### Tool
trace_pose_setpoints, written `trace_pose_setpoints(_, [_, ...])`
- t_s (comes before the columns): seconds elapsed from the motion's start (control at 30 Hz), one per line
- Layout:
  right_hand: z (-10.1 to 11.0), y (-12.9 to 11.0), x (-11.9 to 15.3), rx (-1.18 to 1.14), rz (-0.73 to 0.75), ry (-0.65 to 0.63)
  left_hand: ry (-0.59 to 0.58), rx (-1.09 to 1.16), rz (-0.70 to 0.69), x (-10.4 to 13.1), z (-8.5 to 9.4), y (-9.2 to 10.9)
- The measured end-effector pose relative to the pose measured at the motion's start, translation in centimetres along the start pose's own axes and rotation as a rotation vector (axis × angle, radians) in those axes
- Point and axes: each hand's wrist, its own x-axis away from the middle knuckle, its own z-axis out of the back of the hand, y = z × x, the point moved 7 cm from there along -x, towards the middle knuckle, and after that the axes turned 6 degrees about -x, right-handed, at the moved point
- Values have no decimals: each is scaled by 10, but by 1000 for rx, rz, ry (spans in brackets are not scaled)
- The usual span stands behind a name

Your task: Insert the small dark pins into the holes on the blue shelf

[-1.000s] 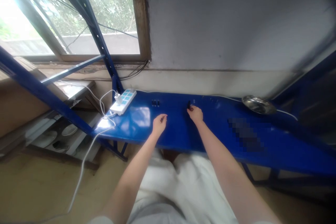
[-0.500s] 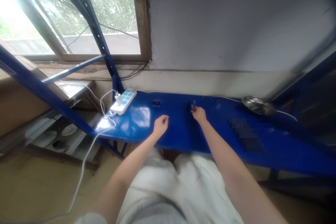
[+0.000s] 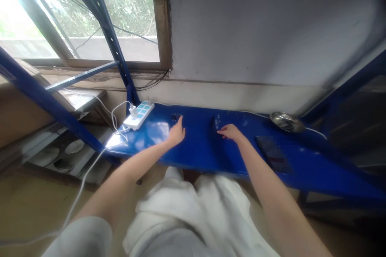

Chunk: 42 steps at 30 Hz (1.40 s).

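Note:
On the blue tabletop [image 3: 196,140], my left hand [image 3: 177,132] reaches to a short row of small dark pieces [image 3: 174,117]. Its index finger is stretched out to the row's right end, the thumb apart, and the fingertip covers part of a piece. Farther right, my right hand [image 3: 230,131] is held low over the table with its index finger extended and thumb slightly apart; nothing is visible between them. Just beyond its fingertips lie several tiny clear pieces [image 3: 218,121], beside a thin dark object [image 3: 214,122].
A white power strip [image 3: 139,115] with a plug and cable lies at the table's left end. A shiny metal dish [image 3: 287,122] sits at the back right, and a dark flat object [image 3: 273,154] lies nearer. Blue frame posts [image 3: 113,44] rise at the left.
My left hand has moved forward and left to the dark pieces, its index finger now stretched out. My right hand has drawn slightly back from the clear pieces, and its fingers have opened.

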Motion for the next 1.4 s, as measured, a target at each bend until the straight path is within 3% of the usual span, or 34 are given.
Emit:
trace_pose_setpoints(0.17, [-4, -28, 28, -1, 118, -132, -105, -142, 154, -22, 3, -4])
trace_pose_setpoints(0.43, [-16, -86, 90, 13, 335, -280, -168, -236, 279, -38, -14, -16])
trace_pose_setpoints(0.7, [-29, -97, 103, -12, 382, -329, -91, -249, 217, -46, -5, -16])
trace_pose_setpoints(0.8, [-37, -95, 101, -47, 381, -341, -101, -143, 207, -47, -3, -15])
trace_pose_setpoints(0.93, [-43, -88, 86, -164, 319, -192, -75, 205, 186, -45, 0, 3])
trace_pose_setpoints(1.03, [-43, -81, 73, -293, 229, 6, -76, 577, 149, -38, 3, 28])
trace_pose_setpoints(1.13, [-44, -80, 71, -420, 195, 115, -56, 838, 84, -25, 14, 52])
trace_pose_setpoints(1.3, [-34, -99, 95, -538, 377, 308, 2, 1021, 49, 8, 43, 70])
trace_pose_setpoints(1.4, [-36, -110, 111, -558, 454, 309, 52, 1090, 67, 28, 57, 71])
